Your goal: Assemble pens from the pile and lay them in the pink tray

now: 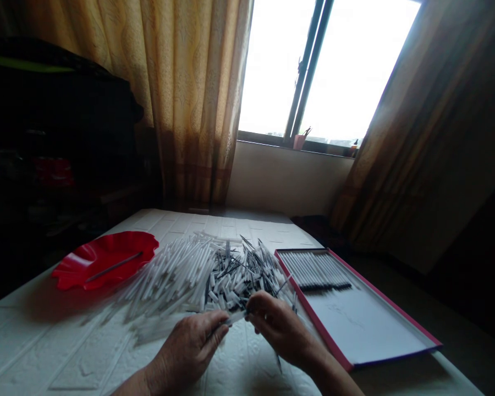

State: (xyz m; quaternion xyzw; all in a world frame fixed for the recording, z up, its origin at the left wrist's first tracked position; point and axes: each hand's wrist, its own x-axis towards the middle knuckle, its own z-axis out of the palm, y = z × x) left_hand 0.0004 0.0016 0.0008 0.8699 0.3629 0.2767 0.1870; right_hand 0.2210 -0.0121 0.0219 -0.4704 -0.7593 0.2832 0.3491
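Note:
My left hand [196,344] is closed round a pale, see-through pen barrel [236,317], its thumb and forefinger gripping it near the table's front. At the barrel's far end, my right hand [278,324] pinches a small dark part; the fingers hide most of it. A thin dark point shows below the right hand. Just beyond both hands lies a heap of small clear and black pen parts [231,280], with dark slim refills among them. Left of it spreads a large pile of white pen barrels [173,275].
A shallow red box [330,346] at right holds a row of white pens with black ends [317,267]. On the left, a red wavy-edged plate [74,264] carries one slim pen [113,267]. Behind the white table [78,363] are curtains and a bright window.

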